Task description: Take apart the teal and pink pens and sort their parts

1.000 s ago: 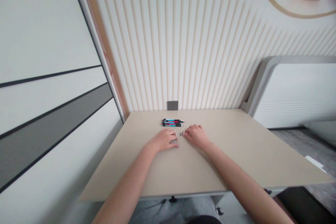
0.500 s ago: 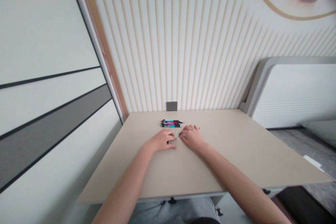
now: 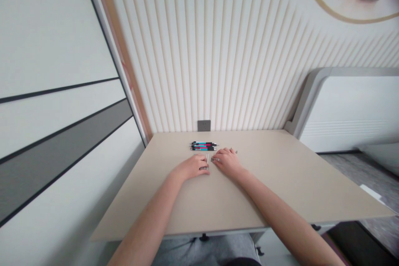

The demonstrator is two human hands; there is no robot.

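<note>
The right hand (image 3: 226, 161) has shifted left towards the left hand (image 3: 191, 167), so the gap between them is narrower than a second ago, and its fingertips now cover the small dark pieces that lay open there. The left hand has hardly moved.

Both hands rest palm down on the worktop (image 3: 280, 183), well towards its far edge. The wall (image 3: 237, 70) rises directly behind that edge, with a socket (image 3: 203, 125) just above it, so little room remains beyond the pens (image 3: 204, 146). Bare worktop extends widely to the right, towards the cabinet (image 3: 352, 112), and back to the near edge around the forearms. The left edge lies closer.

The pens lie bundled side by side with their long axis left to right, parallel to the far edge, and their thin tips point right. The rods (image 3: 207, 158) lie between the two hands, just nearer than the pens, with their long axis running away from the person, roughly across that of the pens.

The left hand's fingers are loosely curled, its fingertips beside the rods. The right hand's fingers are drawn together at the rods' right side. Whether either hand pinches anything cannot be told.
</note>
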